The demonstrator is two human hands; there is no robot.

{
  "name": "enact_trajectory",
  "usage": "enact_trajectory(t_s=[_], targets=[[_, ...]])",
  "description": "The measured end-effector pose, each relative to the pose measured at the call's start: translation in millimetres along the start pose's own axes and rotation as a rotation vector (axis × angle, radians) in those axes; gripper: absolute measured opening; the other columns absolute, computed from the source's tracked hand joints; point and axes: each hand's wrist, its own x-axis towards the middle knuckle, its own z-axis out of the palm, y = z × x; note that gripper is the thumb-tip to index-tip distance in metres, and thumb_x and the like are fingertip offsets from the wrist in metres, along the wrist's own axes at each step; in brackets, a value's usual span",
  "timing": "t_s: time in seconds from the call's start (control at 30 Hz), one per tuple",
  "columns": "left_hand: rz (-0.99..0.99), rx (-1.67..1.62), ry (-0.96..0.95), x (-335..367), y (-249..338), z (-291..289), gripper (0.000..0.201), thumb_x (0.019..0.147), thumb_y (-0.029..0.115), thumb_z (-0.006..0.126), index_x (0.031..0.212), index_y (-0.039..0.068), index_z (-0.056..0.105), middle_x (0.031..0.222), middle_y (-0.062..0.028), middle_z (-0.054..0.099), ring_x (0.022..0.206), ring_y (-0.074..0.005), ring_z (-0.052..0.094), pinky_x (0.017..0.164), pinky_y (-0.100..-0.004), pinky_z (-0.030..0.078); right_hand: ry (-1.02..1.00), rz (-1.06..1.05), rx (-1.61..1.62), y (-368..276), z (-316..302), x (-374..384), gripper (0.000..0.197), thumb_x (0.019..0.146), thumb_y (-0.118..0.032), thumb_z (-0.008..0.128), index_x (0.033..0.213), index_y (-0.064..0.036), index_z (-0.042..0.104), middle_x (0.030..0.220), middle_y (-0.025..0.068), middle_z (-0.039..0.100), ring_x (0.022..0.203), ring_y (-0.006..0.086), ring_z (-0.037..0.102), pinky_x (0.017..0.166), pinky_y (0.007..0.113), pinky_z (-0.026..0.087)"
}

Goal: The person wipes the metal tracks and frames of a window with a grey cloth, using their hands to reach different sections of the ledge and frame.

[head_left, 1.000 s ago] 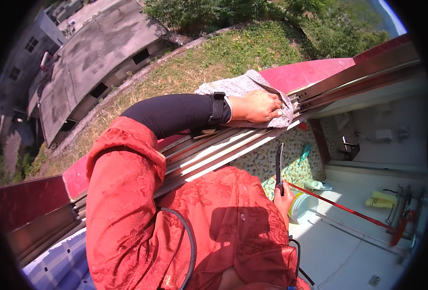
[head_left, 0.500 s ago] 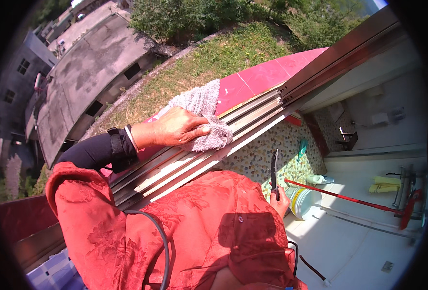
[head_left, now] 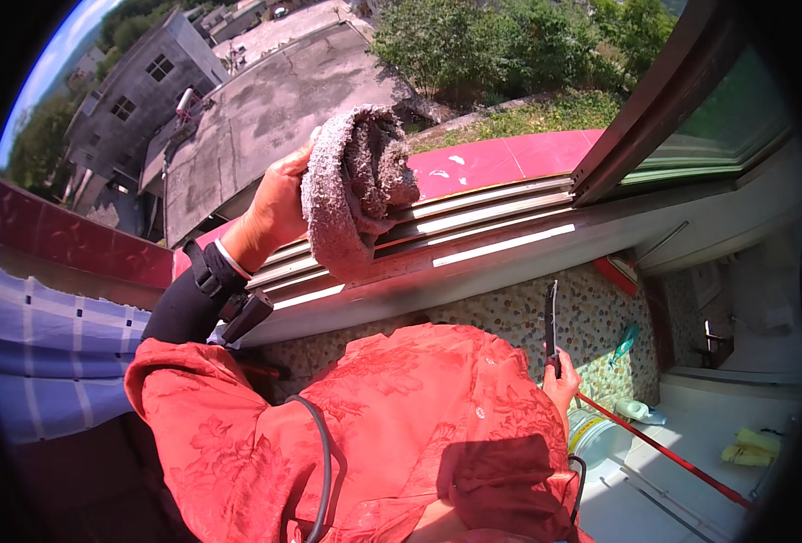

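My left hand (head_left: 265, 213) grips a grey-mauve terry cloth (head_left: 337, 222), bunched with its dirt-darkened folds showing. The cloth is raised over the metal window track (head_left: 500, 210), and I cannot tell whether its lower edge touches the rails. On the right, my right hand (head_left: 561, 380) is closed around the lower end of a slim black tool (head_left: 550, 330), whose long thin end points up; its exact kind is unclear. Pink-red tiles (head_left: 509, 156) line the outer ledge beyond the track.
A brown window frame (head_left: 640, 100) rises at the far right end of the track. Below right are a clear bucket (head_left: 595, 439), a red pole (head_left: 663, 448), a white bottle (head_left: 638, 412) and yellow gloves or cloths (head_left: 752, 448). A blue checked curtain (head_left: 57, 353) hangs left.
The cloth has come up off the rails in my left hand and now shows its soiled folds. My view has turned toward the left. My right hand still holds the black tool.
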Motion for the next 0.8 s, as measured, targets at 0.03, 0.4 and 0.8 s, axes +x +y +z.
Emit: enact_trajectory(t_s=[0.03, 0.4, 0.8], targets=[[0.028, 0.007, 0.048, -8, -4, 6, 0.042, 0.107, 0.029, 0.037, 0.136, 0.002, 0.051, 0.135, -0.0135, 0.058, 0.123, -0.0247, 0.055, 0.111, -0.0438, 0.039, -0.012, -0.013, 0.015, 3, -3, 0, 0.038, 0.079, 0.010, 0.056, 0.115, -0.0013, 0.065, 0.078, 0.0087, 0.064, 0.065, 0.0146, 0.058, 0.062, 0.028, 0.048], [0.350, 0.763, 0.117, -20, -77, 104, 0.040, 0.102, 0.032, 0.047, 0.134, 0.007, 0.053, 0.128, -0.0159, 0.059, 0.117, -0.0287, 0.058, 0.101, -0.0430, 0.045, -0.119, -0.174, 0.131, 36, -23, 7, 0.030, 0.083, 0.009, 0.058, 0.112, 0.0019, 0.065, 0.093, 0.0138, 0.069, 0.073, 0.0170, 0.065, 0.070, 0.028, 0.051], [-0.085, 1.957, 0.032, 82, -213, 95, 0.031, 0.099, 0.033, 0.055, 0.115, 0.008, 0.065, 0.094, -0.0154, 0.070, 0.086, -0.0339, 0.067, 0.073, -0.0383, 0.054, 0.114, 0.036, 0.191, 92, -66, -58, 0.030, 0.090, 0.005, 0.055, 0.118, 0.0000, 0.063, 0.084, 0.0055, 0.065, 0.072, 0.0094, 0.057, 0.068, 0.024, 0.048]])
